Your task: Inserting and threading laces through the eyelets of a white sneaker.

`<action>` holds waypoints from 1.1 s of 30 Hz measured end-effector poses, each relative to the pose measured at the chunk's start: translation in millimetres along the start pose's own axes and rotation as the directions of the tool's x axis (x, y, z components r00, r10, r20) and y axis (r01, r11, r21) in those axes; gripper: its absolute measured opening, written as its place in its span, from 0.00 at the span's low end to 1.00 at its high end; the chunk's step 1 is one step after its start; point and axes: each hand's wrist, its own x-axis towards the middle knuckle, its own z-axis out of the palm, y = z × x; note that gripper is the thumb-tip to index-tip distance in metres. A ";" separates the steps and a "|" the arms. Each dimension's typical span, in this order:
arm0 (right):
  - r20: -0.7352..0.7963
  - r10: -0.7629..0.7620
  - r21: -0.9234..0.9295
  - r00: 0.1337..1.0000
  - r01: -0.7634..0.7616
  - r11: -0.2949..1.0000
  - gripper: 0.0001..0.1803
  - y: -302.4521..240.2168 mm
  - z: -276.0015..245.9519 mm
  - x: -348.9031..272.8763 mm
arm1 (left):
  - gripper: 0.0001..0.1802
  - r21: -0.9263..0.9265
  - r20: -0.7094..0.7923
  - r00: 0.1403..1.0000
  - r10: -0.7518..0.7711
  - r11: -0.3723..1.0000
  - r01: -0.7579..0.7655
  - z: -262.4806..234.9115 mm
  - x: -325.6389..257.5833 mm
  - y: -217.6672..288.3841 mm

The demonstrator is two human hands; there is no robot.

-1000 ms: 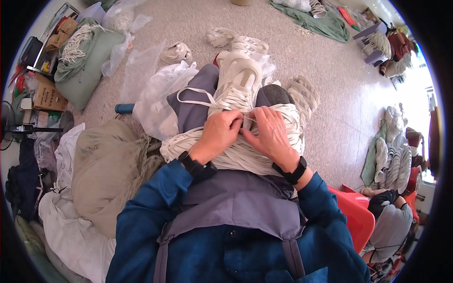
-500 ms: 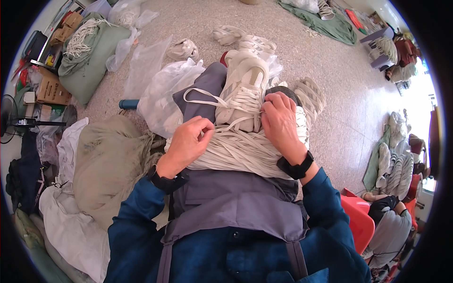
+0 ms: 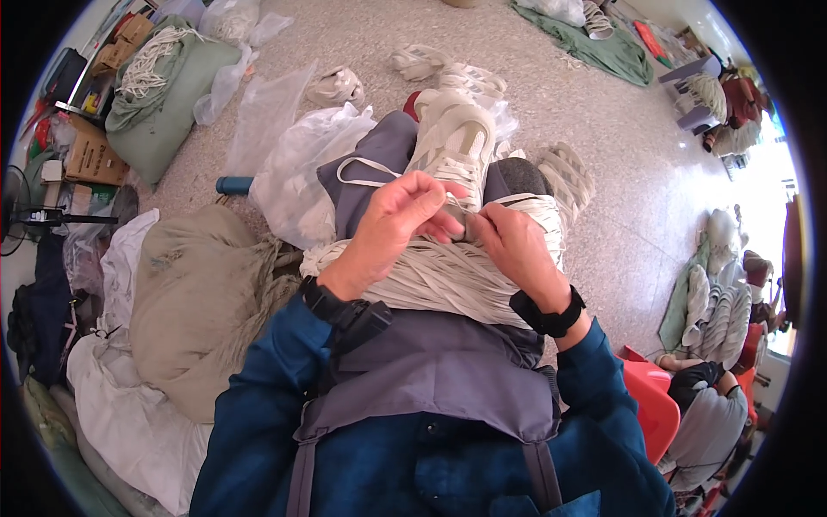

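A white and beige sneaker (image 3: 452,142) rests in my lap, toe toward me, on a thick bundle of cream shoelaces (image 3: 439,274). My left hand (image 3: 401,224) has come over the lower lacing, its thumb and fingers closed on a thin white shoelace. Close by on the right, my right hand (image 3: 517,246) pinches at the lace beside the toe; its fingertips are partly hidden. One loose lace loop (image 3: 366,164) curves out to the left over the grey apron (image 3: 431,353). My hands cover much of the toe.
More white sneakers (image 3: 472,79) lie on the floor ahead, beside clear plastic bags (image 3: 301,172). Stuffed cloth sacks (image 3: 194,302) crowd my left. A red plastic stool (image 3: 650,405) stands at my right, and another person (image 3: 711,422) sits beyond it.
My left hand has moved right and slightly forward, from beside the shoe to over its lacing. My right hand has shifted slightly down and stays near the toe.
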 end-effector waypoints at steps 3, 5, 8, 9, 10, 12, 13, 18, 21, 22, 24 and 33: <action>-0.029 -0.015 0.217 0.999 0.021 0.976 0.11 1.7 1.0 1.8 | 0.09 -0.166 0.078 0.996 -0.048 0.984 0.061 -0.4 3.7 -4.4; -0.073 0.004 0.334 0.997 0.021 0.942 0.06 3.1 0.6 0.4 | 0.08 -0.228 0.090 0.993 -0.077 0.969 0.095 -8.6 4.0 -12.3; -0.265 -0.232 0.015 0.936 0.245 0.969 0.06 11.5 8.8 -2.3 | 0.08 -0.221 0.054 0.996 -0.075 0.972 0.085 -28.0 -0.3 -26.4; -0.263 -0.233 0.016 0.936 0.246 0.969 0.06 10.9 9.4 -2.0 | 0.09 -0.177 0.019 0.995 -0.098 0.979 0.099 -31.3 -2.9 -29.9; -0.165 -0.072 0.331 0.984 0.124 0.936 0.08 9.8 9.9 -1.6 | 0.09 -0.133 -0.016 0.993 -0.119 0.984 0.116 -33.6 -4.9 -33.1; -0.013 0.054 0.600 0.998 -0.035 0.799 0.09 3.7 7.7 -0.6 | 0.09 -0.121 -0.032 0.990 -0.136 0.984 0.131 -34.7 -8.8 -38.1; 0.100 0.050 0.682 0.994 -0.105 0.724 0.09 -1.7 2.0 0.9 | 0.09 -0.108 -0.044 0.987 -0.152 0.983 0.147 -34.7 -9.9 -39.5; 0.233 0.058 0.689 0.971 -0.207 0.695 0.11 8.2 1.8 2.4 | 0.09 -0.076 -0.061 0.987 -0.146 0.987 0.141 -34.6 -7.7 -41.6; 0.060 -0.029 0.180 0.998 0.018 0.983 0.12 3.2 -4.0 1.3 | 0.09 -0.021 -0.059 0.989 -0.136 0.991 0.135 -37.4 -7.2 -42.7; 0.059 -0.059 0.075 0.997 0.055 0.996 0.13 1.2 -5.6 2.8 | 0.09 0.004 -0.065 0.990 -0.129 0.992 0.130 -37.8 -7.5 -42.3; 0.056 -0.085 -0.034 0.995 0.087 0.996 0.14 -1.2 -3.8 3.1 | 0.09 -0.011 -0.074 0.990 -0.121 0.993 0.121 -36.1 -6.4 -42.6; -0.095 -0.266 -0.251 0.959 0.235 0.939 0.12 2.3 13.3 4.5 | 0.07 0.132 -0.376 0.926 -0.026 0.988 0.081 -91.5 -65.4 -5.6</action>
